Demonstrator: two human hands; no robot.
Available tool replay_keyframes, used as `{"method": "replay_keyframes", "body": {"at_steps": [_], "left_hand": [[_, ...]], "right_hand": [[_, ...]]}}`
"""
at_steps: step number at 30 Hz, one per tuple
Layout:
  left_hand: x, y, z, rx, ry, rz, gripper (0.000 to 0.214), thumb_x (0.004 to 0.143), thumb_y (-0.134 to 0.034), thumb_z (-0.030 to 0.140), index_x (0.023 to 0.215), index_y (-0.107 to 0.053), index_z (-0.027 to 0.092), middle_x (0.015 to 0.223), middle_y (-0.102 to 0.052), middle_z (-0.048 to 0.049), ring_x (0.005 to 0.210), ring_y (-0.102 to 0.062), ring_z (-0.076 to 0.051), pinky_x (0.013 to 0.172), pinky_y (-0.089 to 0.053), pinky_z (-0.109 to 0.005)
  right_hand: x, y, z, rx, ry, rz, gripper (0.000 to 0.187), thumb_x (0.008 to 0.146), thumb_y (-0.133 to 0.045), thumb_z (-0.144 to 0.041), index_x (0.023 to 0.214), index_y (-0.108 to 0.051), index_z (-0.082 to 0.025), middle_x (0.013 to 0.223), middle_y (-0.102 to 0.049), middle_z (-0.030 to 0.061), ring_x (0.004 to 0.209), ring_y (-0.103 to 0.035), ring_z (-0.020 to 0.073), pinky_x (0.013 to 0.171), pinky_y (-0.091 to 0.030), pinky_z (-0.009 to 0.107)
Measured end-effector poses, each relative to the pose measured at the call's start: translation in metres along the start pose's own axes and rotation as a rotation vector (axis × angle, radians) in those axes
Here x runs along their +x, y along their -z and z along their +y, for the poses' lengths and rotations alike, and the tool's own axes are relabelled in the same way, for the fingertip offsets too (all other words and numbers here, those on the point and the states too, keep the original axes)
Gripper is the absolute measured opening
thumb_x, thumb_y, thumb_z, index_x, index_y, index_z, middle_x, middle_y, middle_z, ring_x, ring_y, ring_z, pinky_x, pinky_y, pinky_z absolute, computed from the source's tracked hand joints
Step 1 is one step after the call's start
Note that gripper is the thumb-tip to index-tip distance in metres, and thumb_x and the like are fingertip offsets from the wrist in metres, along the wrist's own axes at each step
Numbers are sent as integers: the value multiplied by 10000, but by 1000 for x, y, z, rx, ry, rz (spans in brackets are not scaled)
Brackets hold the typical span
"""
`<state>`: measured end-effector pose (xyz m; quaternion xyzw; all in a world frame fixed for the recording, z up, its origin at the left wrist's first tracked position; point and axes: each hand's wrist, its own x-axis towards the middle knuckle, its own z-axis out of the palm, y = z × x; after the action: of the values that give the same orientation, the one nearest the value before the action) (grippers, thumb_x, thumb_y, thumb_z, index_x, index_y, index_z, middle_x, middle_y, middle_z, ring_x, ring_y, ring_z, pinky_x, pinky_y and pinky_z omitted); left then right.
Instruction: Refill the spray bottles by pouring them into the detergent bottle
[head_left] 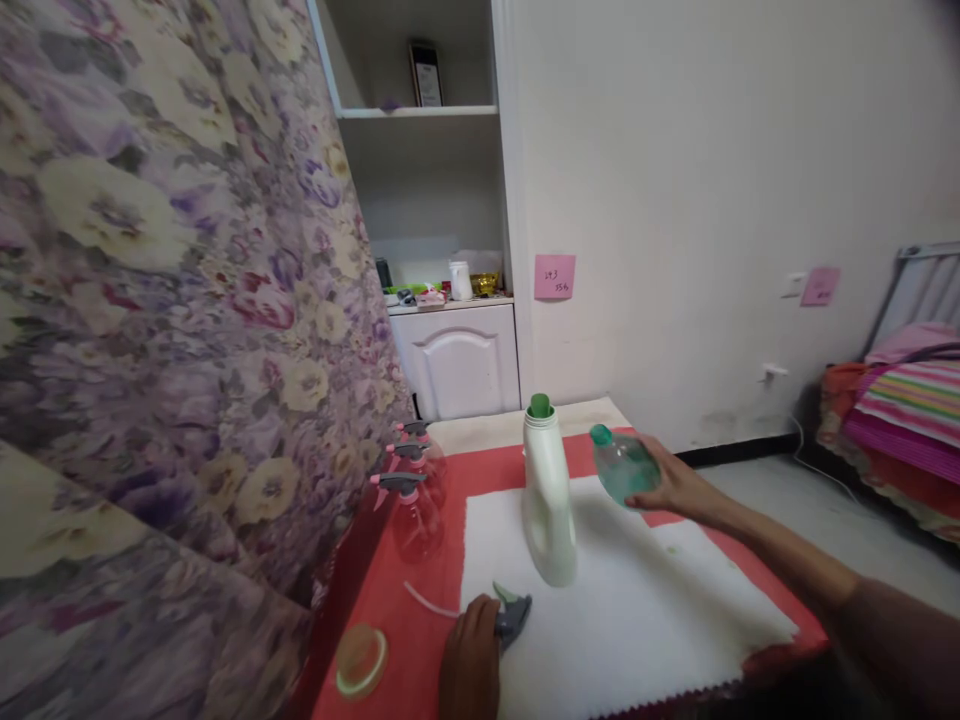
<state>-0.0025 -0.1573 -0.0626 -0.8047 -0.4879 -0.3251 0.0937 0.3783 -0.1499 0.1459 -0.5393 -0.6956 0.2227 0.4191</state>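
My left hand (471, 655) is closed around a grey spray trigger head (513, 618) with a pale green lever, low over the edge of the white cloth. A thin dip tube (429, 602) sticks out to the left of it. My right hand (670, 482) grips a clear green bottle (624, 468), tilted with its neck toward the upper left. The bottle is held above the table, and its neck has no spray head on it. Between my hands a large pale green jug (551, 510) stands upright on the cloth, its green pouring spout showing at the open mouth.
Several clear pink spray bottles (417, 525) with grey and pink heads stand at the left, near the floral curtain (187, 300). A round lid (361, 661) lies on the red tablecloth (450, 520). Behind the table are a white cupboard (465, 360) and wall.
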Motion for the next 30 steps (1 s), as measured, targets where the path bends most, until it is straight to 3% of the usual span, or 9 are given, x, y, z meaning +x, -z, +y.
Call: {"method": "replay_keyframes", "body": {"at_steps": [3, 6, 11, 18, 30], "left_hand": [[-2, -3, 1, -49, 13, -3, 394, 832, -408, 106, 1122, -658, 202, 1130, -739, -88, 1046, -693, -236, 896, -575, -369], [-4, -6, -1, -86, 22, -28, 402, 829, -416, 99, 1126, -665, 204, 1134, -739, -86, 1055, -692, -237, 907, -569, -363], [-3, -6, -4, -106, 21, -51, 407, 811, -447, 89, 1125, -679, 206, 1149, -738, -97, 1054, -699, -244, 898, -575, -347], [-1, -1, 0, -169, 108, -192, 452, 803, -429, 61, 1162, -669, 193, 1218, -707, -91, 1121, -664, -208, 964, -525, -304], [-3, -5, -4, -95, 43, -174, 450, 806, -435, 77, 1177, -672, 170, 1215, -714, -105, 1126, -670, -221, 958, -544, -313]], "right_hand": [[34, 9, -19, -201, 55, 100, 823, 645, -762, -324, 1380, -404, -231, 1322, -500, 112, 1179, -544, 314, 980, -479, 471], [61, 12, -34, -475, 78, 93, 820, 656, -749, -327, 1386, -396, -202, 1255, -512, 111, 1113, -566, 285, 917, -503, 409], [89, 13, -51, -687, 103, 101, 828, 624, -771, -297, 1376, -436, -208, 1222, -513, 129, 1085, -532, 324, 823, -489, 397], [104, 19, -61, -917, 172, 100, 828, 616, -750, -228, 1379, -430, -229, 1226, -510, 144, 1041, -508, 324, 766, -460, 374], [115, 21, -77, -1128, 277, 88, 817, 617, -696, -154, 1382, -413, -202, 1224, -530, 157, 1046, -518, 316, 791, -457, 364]]}}
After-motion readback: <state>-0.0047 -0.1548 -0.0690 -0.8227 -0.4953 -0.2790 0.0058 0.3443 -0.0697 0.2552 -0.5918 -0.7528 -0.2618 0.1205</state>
